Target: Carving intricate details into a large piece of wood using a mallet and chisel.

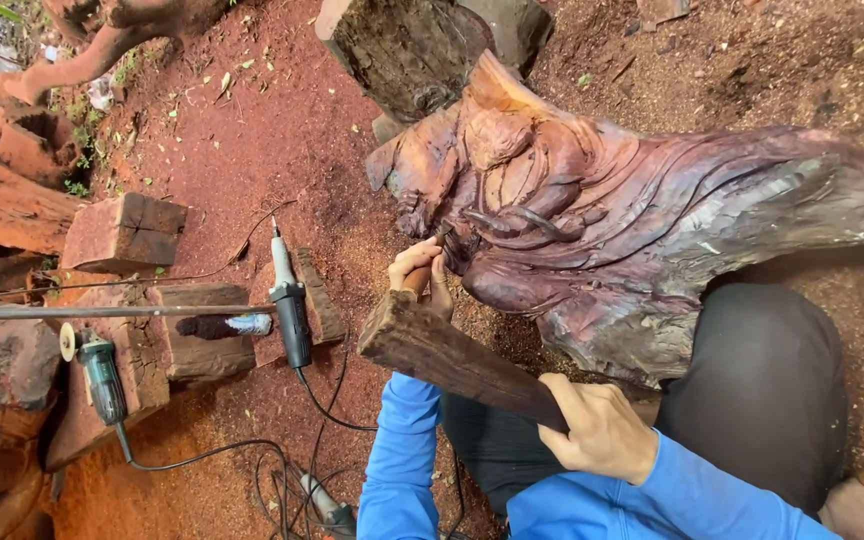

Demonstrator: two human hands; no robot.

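I see my left hand (420,275) curled in a closed grip around a chisel (430,255), its wooden handle mostly hidden in the fist, held up against the near-left edge of the carved wood sculpture (602,230). The chisel's long axis runs from my hand up and to the right, its tip pointing into the dark carved folds. My right hand (597,430) is wrapped shut around the narrow end of a wooden mallet (452,360), forearm in a blue sleeve (402,460) coming in from the near edge. The mallet lies on a slant, thick blunt end up-left just beside my left hand, narrow end down-right in my fist. The sculpture stretches from centre to far right over red sawdust ground (252,130). Well apart on the left, a die grinder (290,300) and an angle grinder (102,375) rest on wood blocks (127,230), cables trailing near.
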